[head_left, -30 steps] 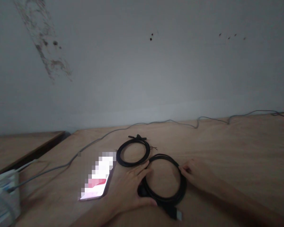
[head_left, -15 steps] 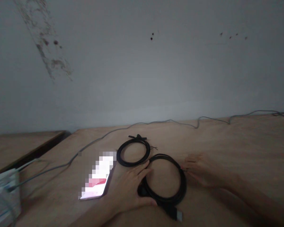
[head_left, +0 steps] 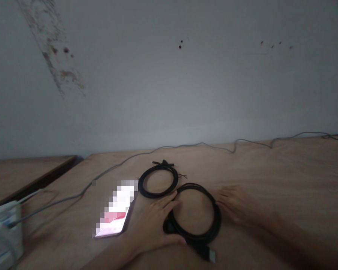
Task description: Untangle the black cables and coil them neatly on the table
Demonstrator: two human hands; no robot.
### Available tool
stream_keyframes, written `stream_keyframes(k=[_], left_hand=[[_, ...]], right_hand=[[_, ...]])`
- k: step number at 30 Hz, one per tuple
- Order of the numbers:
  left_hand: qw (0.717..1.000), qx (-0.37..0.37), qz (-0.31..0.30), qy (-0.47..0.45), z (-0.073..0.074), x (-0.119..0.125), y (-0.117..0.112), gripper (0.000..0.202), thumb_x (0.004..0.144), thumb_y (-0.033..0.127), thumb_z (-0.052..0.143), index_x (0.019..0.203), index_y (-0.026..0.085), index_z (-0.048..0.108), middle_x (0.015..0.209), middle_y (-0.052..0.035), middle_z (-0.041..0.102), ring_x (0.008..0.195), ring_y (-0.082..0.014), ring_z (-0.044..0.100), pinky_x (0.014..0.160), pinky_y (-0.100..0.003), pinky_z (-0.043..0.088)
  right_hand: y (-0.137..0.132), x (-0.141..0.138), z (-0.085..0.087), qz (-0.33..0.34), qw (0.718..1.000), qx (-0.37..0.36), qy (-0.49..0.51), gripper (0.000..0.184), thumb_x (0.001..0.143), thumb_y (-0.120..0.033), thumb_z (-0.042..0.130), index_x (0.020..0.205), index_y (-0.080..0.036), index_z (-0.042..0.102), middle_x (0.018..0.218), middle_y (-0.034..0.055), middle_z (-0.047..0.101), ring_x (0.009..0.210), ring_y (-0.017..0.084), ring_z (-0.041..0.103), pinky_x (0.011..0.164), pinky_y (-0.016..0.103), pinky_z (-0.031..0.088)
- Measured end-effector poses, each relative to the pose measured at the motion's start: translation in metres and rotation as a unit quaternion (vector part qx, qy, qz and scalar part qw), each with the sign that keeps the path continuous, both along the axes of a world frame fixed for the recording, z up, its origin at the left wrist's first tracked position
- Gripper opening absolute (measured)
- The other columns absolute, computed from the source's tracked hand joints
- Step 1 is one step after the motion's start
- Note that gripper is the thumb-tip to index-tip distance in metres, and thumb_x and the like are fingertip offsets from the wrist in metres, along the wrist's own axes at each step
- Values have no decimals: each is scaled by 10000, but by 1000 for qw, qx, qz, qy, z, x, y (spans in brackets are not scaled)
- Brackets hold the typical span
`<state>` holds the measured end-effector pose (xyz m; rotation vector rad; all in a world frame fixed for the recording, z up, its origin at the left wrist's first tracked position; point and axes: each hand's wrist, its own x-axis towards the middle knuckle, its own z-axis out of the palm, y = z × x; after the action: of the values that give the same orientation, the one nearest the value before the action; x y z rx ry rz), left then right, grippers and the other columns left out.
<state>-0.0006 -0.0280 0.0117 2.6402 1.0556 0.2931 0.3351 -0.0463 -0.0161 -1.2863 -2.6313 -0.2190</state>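
Note:
A coiled black cable (head_left: 218, 221) lies on the wooden table in front of me, its rectangular metal-tipped plug (head_left: 205, 253) pointing toward the near right. My left hand (head_left: 154, 225) rests against the coil's left side, thumb along the lower edge and fingers stretched to the upper left, all spread apart. At the coil's right edge, the fingertips of my right hand (head_left: 233, 204) are pinched together where a thin twist tie showed a moment ago; they now mostly hide it. Just beyond sits a second, smaller black cable coil (head_left: 141, 183), with thin tie ends sticking out on its right.
A phone with a lit screen (head_left: 115, 213) lies left of my left hand. At the left edge is a white box-like device (head_left: 5, 232) with cords. A long grey cord (head_left: 101, 173) runs across the table toward the wall (head_left: 169, 93) behind.
My right fingertips have shifted slightly at the coil's right edge, covering the tie ends that showed before. My left hand and both coils stay nearly in place.

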Motion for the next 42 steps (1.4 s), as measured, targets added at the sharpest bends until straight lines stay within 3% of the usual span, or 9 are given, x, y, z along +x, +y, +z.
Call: stream_keyframes(k=[6, 12, 15, 20, 23, 27, 33, 37, 42], left_hand=[[1000, 3, -5, -5, -2, -2, 0, 1022, 710, 857, 689, 1493, 224, 513, 1635, -174, 366, 1438, -449, 434, 1156, -646, 388], [1000, 12, -6, 1, 1, 0, -1, 1012, 714, 863, 678, 1486, 226, 523, 1627, -169, 384, 1434, -444, 443, 1164, -632, 389], [1000, 7, 0, 11, 4, 2, -2, 1026, 707, 875, 671, 1476, 209, 533, 1627, -176, 382, 1433, -449, 443, 1161, -633, 393], [1000, -2, -1, 14, 5, 2, -2, 1028, 714, 864, 677, 1483, 198, 525, 1635, -187, 360, 1448, -447, 421, 1173, -640, 368], [1000, 5, -4, -7, 3, 1, -1, 1010, 705, 847, 704, 1481, 224, 530, 1625, -179, 384, 1432, -452, 442, 1158, -651, 382], [1000, -4, -1, 4, 0, 0, 0, 1031, 708, 852, 696, 1496, 212, 512, 1628, -191, 374, 1430, -463, 439, 1149, -664, 384], [1000, 10, -6, -11, -4, -2, 2, 996, 712, 843, 702, 1485, 240, 525, 1621, -169, 398, 1420, -459, 456, 1142, -651, 406], [1000, 7, -3, -11, -4, -2, 2, 1014, 704, 847, 705, 1486, 227, 525, 1626, -170, 389, 1430, -461, 440, 1153, -651, 393], [1000, 12, -9, -4, -2, -1, 1, 1010, 719, 859, 679, 1473, 201, 537, 1621, -194, 385, 1430, -464, 438, 1146, -661, 391]], right_hand=[[-2, -8, -15, -83, 993, -22, 78, 363, 1012, -236, 402, 1196, -200, 713, 1132, 130, 764, 990, 271, 703, 926, 415, 519], [1, -18, -18, -189, 970, -99, 116, 339, 991, -295, 456, 813, -198, 729, 823, 81, 759, 761, 213, 688, 728, 316, 478], [2, -22, -14, -223, 957, -126, 132, 319, 965, -303, 496, 764, -188, 714, 790, 72, 746, 696, 195, 659, 659, 298, 423], [1, -20, -8, -176, 976, -88, 93, 279, 920, -306, 547, 694, -196, 668, 702, 46, 696, 664, 190, 614, 637, 307, 355], [-2, -16, 1, -118, 989, -38, 76, 227, 941, -311, 511, 832, -205, 681, 798, 54, 707, 726, 213, 623, 680, 333, 367], [-3, -10, 10, -64, 996, -25, 65, 168, 914, -269, 530, 990, -201, 663, 943, 76, 717, 854, 241, 638, 764, 347, 408], [3, -9, -3, -53, 995, -50, 71, 347, 1044, -295, 370, 1152, -199, 686, 1062, 108, 754, 948, 246, 678, 871, 370, 466], [8, -9, -12, -75, 992, -57, 82, 397, 1052, -317, 355, 992, -212, 732, 957, 84, 765, 864, 226, 689, 832, 347, 491], [13, -10, -21, -130, 985, -66, 91, 383, 1047, -331, 398, 941, -236, 753, 852, 60, 751, 796, 220, 692, 772, 348, 530]])
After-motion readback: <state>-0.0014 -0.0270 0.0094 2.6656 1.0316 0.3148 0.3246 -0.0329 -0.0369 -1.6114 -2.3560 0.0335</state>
